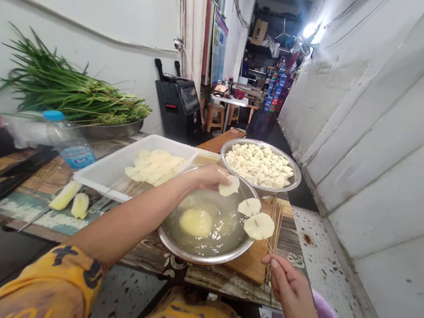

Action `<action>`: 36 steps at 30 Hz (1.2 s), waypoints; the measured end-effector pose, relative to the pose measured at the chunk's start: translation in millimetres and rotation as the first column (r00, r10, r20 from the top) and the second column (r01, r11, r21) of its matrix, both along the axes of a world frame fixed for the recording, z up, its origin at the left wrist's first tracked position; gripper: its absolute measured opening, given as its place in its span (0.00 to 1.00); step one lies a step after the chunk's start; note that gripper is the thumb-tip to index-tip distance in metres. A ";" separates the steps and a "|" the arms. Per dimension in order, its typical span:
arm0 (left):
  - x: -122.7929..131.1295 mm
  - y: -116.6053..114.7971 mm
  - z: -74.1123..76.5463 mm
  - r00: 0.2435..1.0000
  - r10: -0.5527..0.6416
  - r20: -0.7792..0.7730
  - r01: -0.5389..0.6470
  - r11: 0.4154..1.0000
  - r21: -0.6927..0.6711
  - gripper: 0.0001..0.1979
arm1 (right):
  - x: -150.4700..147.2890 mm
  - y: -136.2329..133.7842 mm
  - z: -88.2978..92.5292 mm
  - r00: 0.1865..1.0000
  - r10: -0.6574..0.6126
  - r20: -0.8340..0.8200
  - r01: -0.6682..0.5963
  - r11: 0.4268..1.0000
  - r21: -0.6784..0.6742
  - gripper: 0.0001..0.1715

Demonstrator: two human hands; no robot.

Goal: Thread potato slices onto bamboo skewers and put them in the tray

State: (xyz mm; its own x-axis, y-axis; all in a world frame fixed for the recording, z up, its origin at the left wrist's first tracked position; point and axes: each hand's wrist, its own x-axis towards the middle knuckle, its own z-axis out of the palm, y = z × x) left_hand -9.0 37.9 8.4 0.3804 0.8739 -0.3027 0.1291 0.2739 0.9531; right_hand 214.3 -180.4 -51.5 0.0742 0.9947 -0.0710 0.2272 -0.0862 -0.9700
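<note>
My right hand [289, 283] pinches the lower end of a thin wooden skewer, which slants up and left from my fingers. Two pale round potato slices [260, 226] are threaded on it, one above the other. At the far side of a metal bowl of water [200, 257], my left hand [209, 177] pinches another potato slice [229, 186] by its edge, close to the skewer's upper end. Whether the skewer has pierced that slice I cannot tell. More pale slices [195, 223] lie under the water in the bowl.
A white tray [103, 172] of skewered slices stands left of the bowl, a basin of cauliflower pieces [258, 165] behind it. Loose skewers [278, 215] lie on a wooden board [252, 264]. Leftward are a water bottle [70, 141], a knife [3, 185] and green chives [75, 90].
</note>
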 end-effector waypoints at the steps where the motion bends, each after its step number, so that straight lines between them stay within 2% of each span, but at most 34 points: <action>1: 0.3 -0.3 1.0 1.000 0.013 0.028 -0.012 1.000 -0.013 0.05 | 1.0 -0.8 1.2 0.998 0.004 0.069 -0.005 1.000 0.019 0.22; 6: 2.3 -1.9 -0.8 0.995 0.053 0.088 -0.055 0.998 0.029 0.05 | 2.2 -0.3 6.4 0.956 -0.011 0.292 -0.018 0.995 0.096 0.21; 12: 3.7 -3.8 -0.5 0.989 0.067 0.135 -0.075 0.996 0.054 0.05 | 2.2 4.0 4.5 0.940 -0.016 0.340 -0.026 0.992 0.120 0.21; 16: 3.6 -3.9 -0.3 0.997 0.038 0.062 -0.046 0.990 0.131 0.08 | 1.6 5.0 4.2 0.936 -0.019 0.353 -0.027 0.992 0.124 0.21; 18: 4.4 -3.9 -1.5 0.998 0.070 0.002 -0.069 0.970 0.234 0.10 | 0.6 5.0 5.4 0.927 -0.019 0.375 -0.026 0.993 0.116 0.22; 21: 6.5 -5.7 -2.5 0.988 0.143 -0.062 -0.106 0.907 0.407 0.13 | -1.0 4.4 8.5 0.912 -0.015 0.409 -0.033 0.994 0.108 0.23; 26: 9.1 -13.2 2.3 0.968 0.194 -0.159 -0.066 0.809 0.585 0.15 | -3.0 2.2 13.9 0.884 -0.015 0.467 -0.049 0.991 0.123 0.25; 30: 10.2 -14.8 4.2 0.956 0.239 -0.172 -0.094 0.800 0.593 0.16 | -3.0 0.0 14.0 0.887 -0.019 0.461 -0.047 0.990 0.130 0.25; 36: 10.3 -10.5 -1.1 0.961 0.245 -0.125 -0.130 0.806 0.578 0.15 | -1.5 -2.9 10.8 0.899 -0.012 0.438 -0.052 0.989 0.135 0.23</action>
State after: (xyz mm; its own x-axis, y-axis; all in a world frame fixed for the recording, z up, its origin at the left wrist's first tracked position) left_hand 1.2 27.4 7.3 0.1783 0.9605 0.2136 0.3194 -0.2618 0.9107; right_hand 212.8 -183.3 -40.7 0.0455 0.9936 0.1038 0.6311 0.0520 -0.7739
